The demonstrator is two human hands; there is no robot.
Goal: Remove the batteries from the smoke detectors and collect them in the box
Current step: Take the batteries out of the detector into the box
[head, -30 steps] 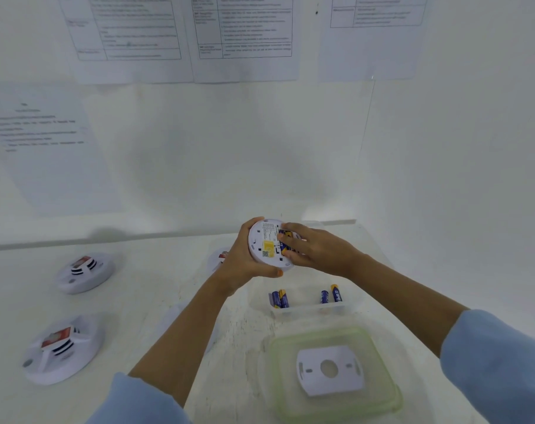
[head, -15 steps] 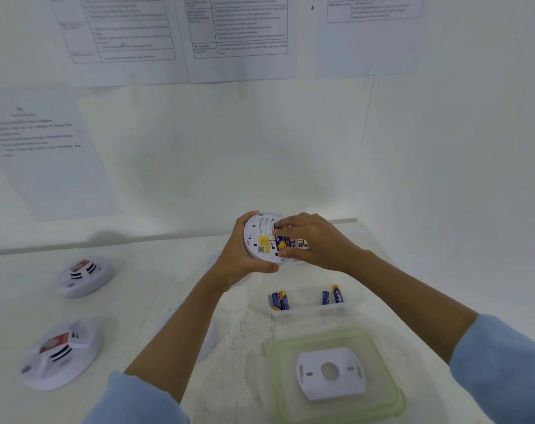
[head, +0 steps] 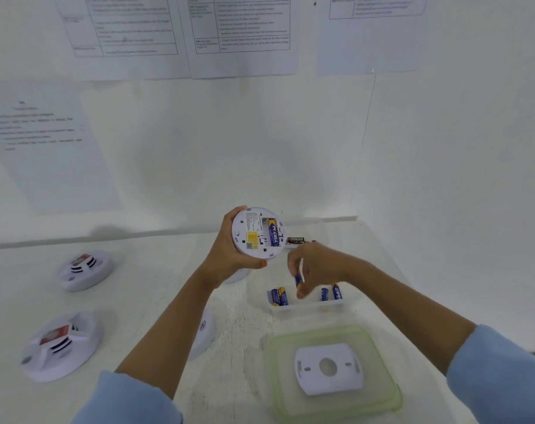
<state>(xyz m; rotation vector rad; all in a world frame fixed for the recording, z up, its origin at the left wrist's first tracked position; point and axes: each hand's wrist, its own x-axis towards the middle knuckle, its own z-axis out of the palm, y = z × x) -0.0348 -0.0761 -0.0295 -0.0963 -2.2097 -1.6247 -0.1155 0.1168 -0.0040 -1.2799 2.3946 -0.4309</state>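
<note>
My left hand grips a round white smoke detector above the table, its back facing me. One blue battery sits in its open compartment. My right hand pinches another blue battery just over the clear plastic box. Several blue batteries lie in the box, a pair at the left and a pair at the right. A red-labelled battery shows behind my right hand.
Two smoke detectors lie at the left of the white table, and another is partly hidden under my left forearm. A green-rimmed lid near me carries a white mounting plate. Walls with papers close the back and right.
My right hand has pulled a battery out of the detector and moved down to the box. The left hand has kept the detector, lifting it slightly.
</note>
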